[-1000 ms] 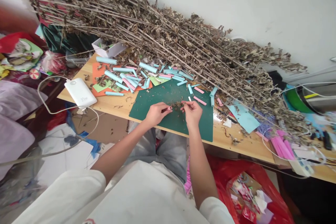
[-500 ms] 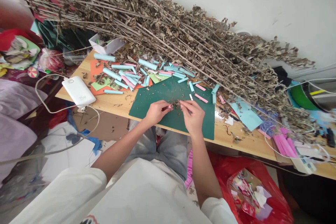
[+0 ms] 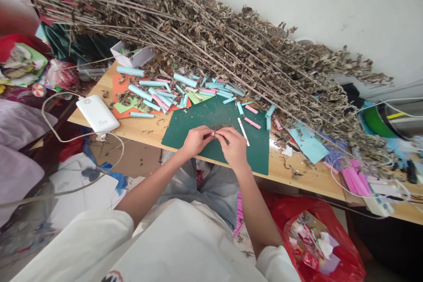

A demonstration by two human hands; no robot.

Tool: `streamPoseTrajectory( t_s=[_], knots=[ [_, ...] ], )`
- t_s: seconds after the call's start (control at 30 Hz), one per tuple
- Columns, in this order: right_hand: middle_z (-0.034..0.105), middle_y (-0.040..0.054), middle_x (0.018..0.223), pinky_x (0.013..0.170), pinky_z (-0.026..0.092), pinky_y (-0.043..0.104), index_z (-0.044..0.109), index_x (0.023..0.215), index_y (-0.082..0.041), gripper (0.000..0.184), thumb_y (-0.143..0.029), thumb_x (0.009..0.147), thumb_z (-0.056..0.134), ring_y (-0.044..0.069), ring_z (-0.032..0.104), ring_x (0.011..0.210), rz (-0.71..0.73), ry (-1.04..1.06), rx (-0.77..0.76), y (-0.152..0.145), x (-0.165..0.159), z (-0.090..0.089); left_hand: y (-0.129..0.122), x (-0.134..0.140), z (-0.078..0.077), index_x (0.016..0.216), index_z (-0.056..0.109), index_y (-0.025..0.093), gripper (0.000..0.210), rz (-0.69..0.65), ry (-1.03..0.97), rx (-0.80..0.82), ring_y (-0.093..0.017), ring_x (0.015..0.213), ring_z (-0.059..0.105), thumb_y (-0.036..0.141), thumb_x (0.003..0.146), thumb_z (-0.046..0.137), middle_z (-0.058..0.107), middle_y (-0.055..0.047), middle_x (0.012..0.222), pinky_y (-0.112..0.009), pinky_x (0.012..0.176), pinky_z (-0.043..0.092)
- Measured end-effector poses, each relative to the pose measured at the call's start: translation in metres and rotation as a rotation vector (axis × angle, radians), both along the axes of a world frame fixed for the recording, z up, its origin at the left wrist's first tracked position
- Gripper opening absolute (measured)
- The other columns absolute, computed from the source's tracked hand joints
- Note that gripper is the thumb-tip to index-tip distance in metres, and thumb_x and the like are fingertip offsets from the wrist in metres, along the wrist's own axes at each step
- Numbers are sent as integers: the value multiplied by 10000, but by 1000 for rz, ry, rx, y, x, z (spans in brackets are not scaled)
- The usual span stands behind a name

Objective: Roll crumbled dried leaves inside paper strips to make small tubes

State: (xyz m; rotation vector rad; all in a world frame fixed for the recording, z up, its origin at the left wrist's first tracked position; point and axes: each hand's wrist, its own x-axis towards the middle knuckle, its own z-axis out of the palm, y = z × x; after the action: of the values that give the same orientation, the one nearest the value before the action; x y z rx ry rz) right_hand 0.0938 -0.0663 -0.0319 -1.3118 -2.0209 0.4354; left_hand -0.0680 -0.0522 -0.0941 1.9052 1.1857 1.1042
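My left hand [image 3: 197, 139] is closed around a small pink paper tube [image 3: 212, 134], held low over the green cutting mat [image 3: 256, 154]. My right hand [image 3: 233, 146] has its fingertips pinched together at the tube's end, where something dark shows. Whatever sits between those fingertips is hidden. Dried leaf crumbs [image 3: 220, 127] lie on the mat just beyond my fingers. A thin white stick [image 3: 243, 132] rests to the right of my right hand. Two short pink paper tubes [image 3: 252, 123] lie farther back on the mat.
Many blue paper rolls [image 3: 140, 92] are spread at the back left. Behind them stretches a large heap of dried stalks [image 3: 205, 39]. A white power bank [image 3: 98, 114] with a cable lies left. A red bag of rubbish [image 3: 343, 233] stands below, right.
My right hand has moved left from the leaf crumbs to the pink tube's end, uncovering more of the white stick. My left hand stays nearly in place with the tube.
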Motion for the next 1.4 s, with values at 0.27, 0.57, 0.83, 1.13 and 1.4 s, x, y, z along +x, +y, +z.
streamPoseTrajectory(
  t_s=[0.27,0.57,0.83,1.13,1.4],
  knots=[
    [726,60,973,819,570,331,692,1037,-227,185,-261,913,559,182,688,855,-86,114,-13,-6,-3,-18,1,0,-2,944,721,174,145,-4,-8,-8,-148,793,624,239,907,597,685,-51,879,-238,701,448],
    [697,73,963,846,535,330,717,975,-229,230,-247,956,488,189,657,905,-2,-64,39,-2,0,-4,1,0,-1,929,722,177,159,6,-11,-7,-144,784,621,268,915,593,685,-47,861,-239,698,448],
    [684,58,916,816,525,317,675,932,-223,184,-222,946,491,180,644,872,11,-31,27,0,-1,-5,1,1,-1,911,723,173,150,12,-11,-1,-149,783,623,265,904,604,689,-52,858,-241,691,449],
    [654,45,882,719,542,310,613,1022,-210,246,-373,843,659,166,619,750,-177,92,33,-8,-7,-12,2,-1,-3,950,728,175,147,0,1,-3,-160,806,636,219,896,598,696,-61,887,-247,708,467],
    [693,60,898,661,509,253,666,923,-190,258,-365,939,476,149,631,746,-280,195,-78,-2,-9,-12,2,1,-1,901,729,184,150,29,3,-4,-145,774,632,275,904,610,694,-46,846,-241,690,462]
  ],
)
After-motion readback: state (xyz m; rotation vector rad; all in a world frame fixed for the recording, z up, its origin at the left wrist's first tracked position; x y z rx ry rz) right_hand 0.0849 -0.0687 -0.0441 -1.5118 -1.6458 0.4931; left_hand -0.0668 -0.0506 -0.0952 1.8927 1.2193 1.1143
